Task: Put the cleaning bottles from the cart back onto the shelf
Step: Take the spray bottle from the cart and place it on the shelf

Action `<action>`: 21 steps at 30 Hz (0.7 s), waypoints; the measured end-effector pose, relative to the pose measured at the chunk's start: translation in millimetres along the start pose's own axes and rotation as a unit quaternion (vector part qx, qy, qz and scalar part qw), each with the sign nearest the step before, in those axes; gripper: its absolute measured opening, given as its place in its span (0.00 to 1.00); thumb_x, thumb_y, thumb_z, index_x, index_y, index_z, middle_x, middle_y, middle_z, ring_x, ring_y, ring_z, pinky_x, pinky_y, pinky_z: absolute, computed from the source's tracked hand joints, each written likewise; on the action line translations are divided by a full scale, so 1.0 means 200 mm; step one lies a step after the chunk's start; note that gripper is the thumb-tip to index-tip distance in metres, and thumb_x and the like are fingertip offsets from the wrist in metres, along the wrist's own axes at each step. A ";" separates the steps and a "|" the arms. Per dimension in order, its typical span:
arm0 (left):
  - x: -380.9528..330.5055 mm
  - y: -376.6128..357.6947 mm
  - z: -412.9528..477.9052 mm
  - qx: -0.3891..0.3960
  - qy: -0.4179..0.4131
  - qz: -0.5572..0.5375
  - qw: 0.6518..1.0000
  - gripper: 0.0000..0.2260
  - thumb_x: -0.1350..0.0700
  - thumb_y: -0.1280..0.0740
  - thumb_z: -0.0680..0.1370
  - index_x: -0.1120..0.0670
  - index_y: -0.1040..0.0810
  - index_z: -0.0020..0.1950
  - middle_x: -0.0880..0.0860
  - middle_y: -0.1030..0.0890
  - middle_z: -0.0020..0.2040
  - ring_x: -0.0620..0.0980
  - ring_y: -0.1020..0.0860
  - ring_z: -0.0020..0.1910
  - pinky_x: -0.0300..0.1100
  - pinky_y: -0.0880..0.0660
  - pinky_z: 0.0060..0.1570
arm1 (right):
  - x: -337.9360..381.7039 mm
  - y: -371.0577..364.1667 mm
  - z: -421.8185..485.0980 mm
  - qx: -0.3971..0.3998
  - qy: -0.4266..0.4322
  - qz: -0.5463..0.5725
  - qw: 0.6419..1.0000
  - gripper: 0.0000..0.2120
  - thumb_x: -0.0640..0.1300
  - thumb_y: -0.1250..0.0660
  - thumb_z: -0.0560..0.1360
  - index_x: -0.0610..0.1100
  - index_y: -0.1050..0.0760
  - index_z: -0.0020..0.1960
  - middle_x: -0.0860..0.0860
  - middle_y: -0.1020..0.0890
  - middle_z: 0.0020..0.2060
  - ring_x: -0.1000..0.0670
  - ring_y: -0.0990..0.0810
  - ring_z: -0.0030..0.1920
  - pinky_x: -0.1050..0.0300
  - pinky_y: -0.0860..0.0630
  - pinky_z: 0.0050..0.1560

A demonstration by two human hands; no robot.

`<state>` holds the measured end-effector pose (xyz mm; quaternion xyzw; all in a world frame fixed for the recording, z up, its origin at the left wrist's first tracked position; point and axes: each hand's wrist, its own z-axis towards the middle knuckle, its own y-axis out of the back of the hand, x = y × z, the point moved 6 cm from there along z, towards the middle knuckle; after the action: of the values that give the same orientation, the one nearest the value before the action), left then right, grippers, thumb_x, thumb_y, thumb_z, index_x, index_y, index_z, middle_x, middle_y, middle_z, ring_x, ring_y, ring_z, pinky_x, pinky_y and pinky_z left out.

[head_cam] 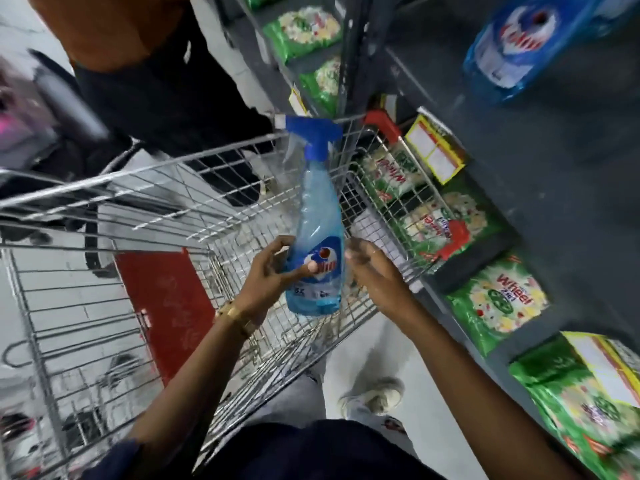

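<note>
Spray bottle (317,233): clear blue, blue trigger head on top, red/white/blue label low on body. Upright w/ slight tilt, held up over the cart, base above the basket floor, not resting on anything.
Left hand (268,277): wraps the lower part of the bottle from the left; thumb across the label front, other fingers (277,244) curled round the far side. Fingers pinching the bottle. Gold band on the wrist.
Right hand (372,268): just beside the bottle on its right, at label height. Fingers loosely curled & blurred; can't tell if they touch the bottle.
Cart (145,216): wire basket, red corner guards, red panel seen through the mesh on the left. Basket floor under the bottle looks bare; view is blurry.
Shelf (554,174): dark grey, runs along the right side, close to the cart's right edge.
Blue refill pouch (519,46): lies on the upper shelf, top right, same red/white logo as the bottle, well apart from the hands.
Green detergent packs (498,303): rows on the lower shelf, right of the cart; more of them further back near top centre.
Yellow price tags (434,150): on the shelf edge, just past the cart's far right corner.
Other person (156,81): stands beyond the cart's far end, orange top, dark trousers.
Shoe (377,396): light-coloured, on the floor by the cart's near right side.
</note>
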<state>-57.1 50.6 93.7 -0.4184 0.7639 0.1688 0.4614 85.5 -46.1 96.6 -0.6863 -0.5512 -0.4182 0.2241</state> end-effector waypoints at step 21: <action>-0.30 -0.92 -0.35 0.292 -0.054 0.014 0.955 0.12 0.58 0.38 0.75 0.55 0.22 0.57 0.52 0.16 0.53 0.50 0.18 0.52 0.39 0.21 0.47 | -0.02 0.63 -0.83 -0.216 0.107 0.284 0.928 0.09 0.41 0.40 0.78 0.44 0.20 0.48 0.53 0.13 0.40 0.55 0.15 0.42 0.59 0.19 0.39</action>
<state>62.7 -74.1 204.5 -0.2455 0.7594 -0.0326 0.6016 149.4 -213.0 204.1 -0.7972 -0.2019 -0.5171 0.2373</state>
